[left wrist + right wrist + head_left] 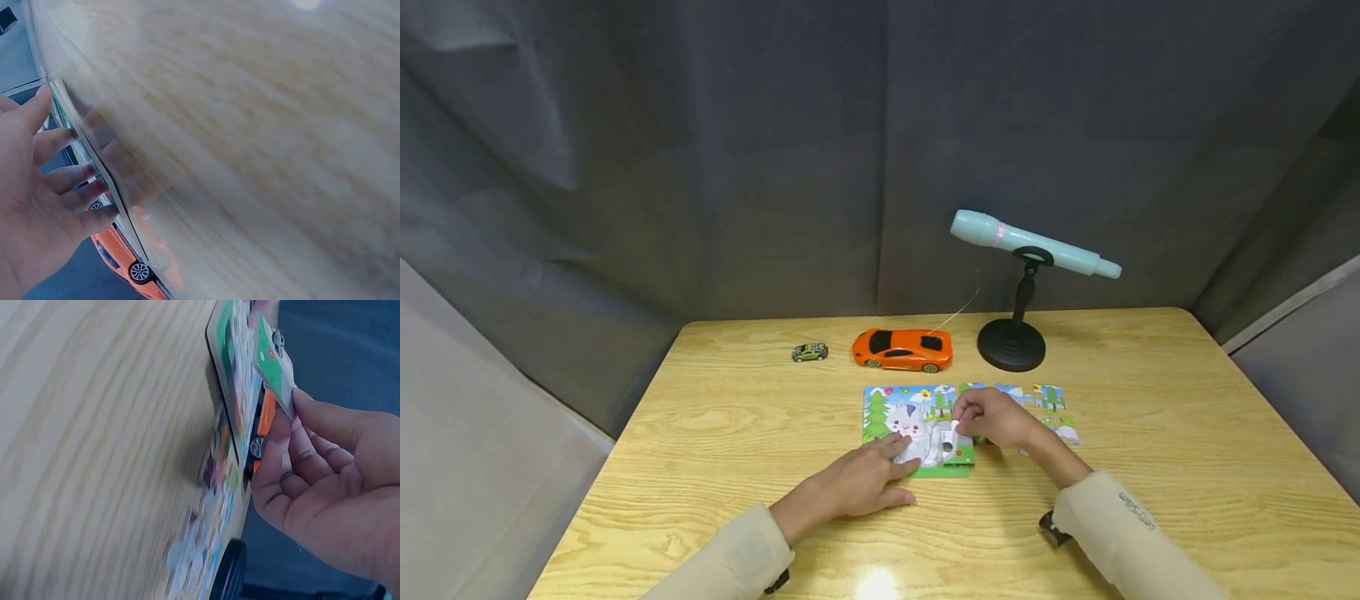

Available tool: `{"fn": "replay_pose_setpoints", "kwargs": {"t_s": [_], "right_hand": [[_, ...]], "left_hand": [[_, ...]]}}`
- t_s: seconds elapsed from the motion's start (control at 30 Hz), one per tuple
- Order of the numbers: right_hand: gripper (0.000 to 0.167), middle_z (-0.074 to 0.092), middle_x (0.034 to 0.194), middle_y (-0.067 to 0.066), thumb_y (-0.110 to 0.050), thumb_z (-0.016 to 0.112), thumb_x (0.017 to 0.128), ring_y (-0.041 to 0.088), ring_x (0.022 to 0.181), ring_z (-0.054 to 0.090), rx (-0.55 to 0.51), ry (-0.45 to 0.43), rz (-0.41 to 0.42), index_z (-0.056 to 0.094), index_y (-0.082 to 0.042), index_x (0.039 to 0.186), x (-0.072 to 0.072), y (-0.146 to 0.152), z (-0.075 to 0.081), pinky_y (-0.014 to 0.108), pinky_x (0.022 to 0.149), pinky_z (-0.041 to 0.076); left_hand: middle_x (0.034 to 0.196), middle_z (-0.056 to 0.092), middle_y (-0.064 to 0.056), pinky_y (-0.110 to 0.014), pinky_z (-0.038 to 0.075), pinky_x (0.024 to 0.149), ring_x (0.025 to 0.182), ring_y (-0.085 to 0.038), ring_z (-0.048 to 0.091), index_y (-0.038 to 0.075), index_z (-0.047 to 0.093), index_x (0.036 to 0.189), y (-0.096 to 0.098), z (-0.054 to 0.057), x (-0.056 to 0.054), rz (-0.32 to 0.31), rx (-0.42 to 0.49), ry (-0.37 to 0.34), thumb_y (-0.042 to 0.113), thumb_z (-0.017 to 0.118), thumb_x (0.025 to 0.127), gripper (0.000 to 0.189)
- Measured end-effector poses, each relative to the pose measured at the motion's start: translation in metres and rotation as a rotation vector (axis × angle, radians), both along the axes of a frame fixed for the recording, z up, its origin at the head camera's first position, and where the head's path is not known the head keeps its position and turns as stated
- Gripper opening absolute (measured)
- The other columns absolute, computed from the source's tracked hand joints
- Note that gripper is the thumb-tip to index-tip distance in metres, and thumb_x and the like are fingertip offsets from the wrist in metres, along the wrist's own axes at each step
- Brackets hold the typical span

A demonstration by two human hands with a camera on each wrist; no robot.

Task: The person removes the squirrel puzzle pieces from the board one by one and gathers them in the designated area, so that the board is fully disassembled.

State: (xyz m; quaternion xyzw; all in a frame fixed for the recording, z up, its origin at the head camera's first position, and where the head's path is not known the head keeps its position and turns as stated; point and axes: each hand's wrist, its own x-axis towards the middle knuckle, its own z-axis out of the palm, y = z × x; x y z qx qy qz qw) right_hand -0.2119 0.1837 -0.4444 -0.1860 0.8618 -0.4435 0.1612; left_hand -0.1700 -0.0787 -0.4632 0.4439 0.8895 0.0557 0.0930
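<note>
A picture puzzle board (pixel 877 425) with a white kitten among trees and flowers lies flat on the wooden table. On its lower left part rest the fingertips of my left hand (pixel 863 482), with the fingers spread. My right hand (pixel 997 419) pinches a puzzle piece (pixel 272 367) between thumb and fingers over the board's right side. That piece has a green edge with small flowers and is tilted in the right wrist view. Several loose puzzle pieces (pixel 1051 397) lie to the right of the board, some of them behind my right hand.
Behind the board stand an orange toy car (pixel 901 350) and a small green-and-black toy car (pixel 810 352). A pale blue microphone (pixel 1060 252) sits in a black stand (pixel 1011 344) at the back right. A dark curtain (pixel 775 167) hangs beyond the table's (pixel 722 433) far edge.
</note>
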Motion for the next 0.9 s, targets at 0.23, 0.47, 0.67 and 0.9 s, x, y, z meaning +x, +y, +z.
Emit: {"fn": "replay_pose_setpoints", "kwargs": {"t_s": [0.23, 0.47, 0.67, 0.9], "right_hand": [[0.008, 0.058, 0.077, 0.009, -0.002, 0.06, 0.089, 0.01, 0.063, 0.047, 0.017, -0.022, -0.004, 0.059, 0.004, 0.095, 0.005, 0.035, 0.002, 0.02, 0.053, 0.041], [0.013, 0.051, 0.074, 0.003, -0.004, 0.059, 0.091, 0.007, 0.061, 0.043, -0.003, -0.085, -0.021, 0.057, 0.007, 0.098, 0.014, 0.07, 0.007, 0.019, 0.052, 0.039], [0.015, 0.048, 0.072, 0.001, -0.005, 0.061, 0.09, 0.005, 0.059, 0.041, 0.016, -0.096, -0.005, 0.056, 0.008, 0.097, 0.021, 0.096, 0.011, 0.021, 0.052, 0.038], [0.013, 0.053, 0.075, 0.003, -0.002, 0.062, 0.087, 0.008, 0.065, 0.046, 0.087, -0.141, -0.011, 0.057, 0.006, 0.096, 0.026, 0.113, 0.009, 0.023, 0.057, 0.041]], "left_hand": [[0.151, 0.034, -0.017, -0.042, 0.03, 0.115, 0.141, -0.031, 0.033, 0.015, 0.047, 0.14, 0.001, 0.001, 0.0, 0.001, -0.005, 0.001, 0.049, 0.045, 0.096, 0.056], [0.151, 0.034, -0.016, -0.041, 0.03, 0.115, 0.141, -0.03, 0.033, 0.016, 0.047, 0.14, 0.002, 0.003, 0.0, 0.008, -0.012, -0.018, 0.049, 0.045, 0.096, 0.055], [0.151, 0.034, -0.016, -0.041, 0.03, 0.115, 0.141, -0.03, 0.033, 0.016, 0.047, 0.14, 0.002, 0.002, -0.001, 0.007, -0.019, -0.013, 0.049, 0.044, 0.096, 0.055], [0.151, 0.033, -0.016, -0.041, 0.029, 0.115, 0.142, -0.03, 0.032, 0.017, 0.047, 0.141, 0.002, 0.002, -0.001, 0.01, -0.022, -0.018, 0.049, 0.044, 0.096, 0.055]]}}
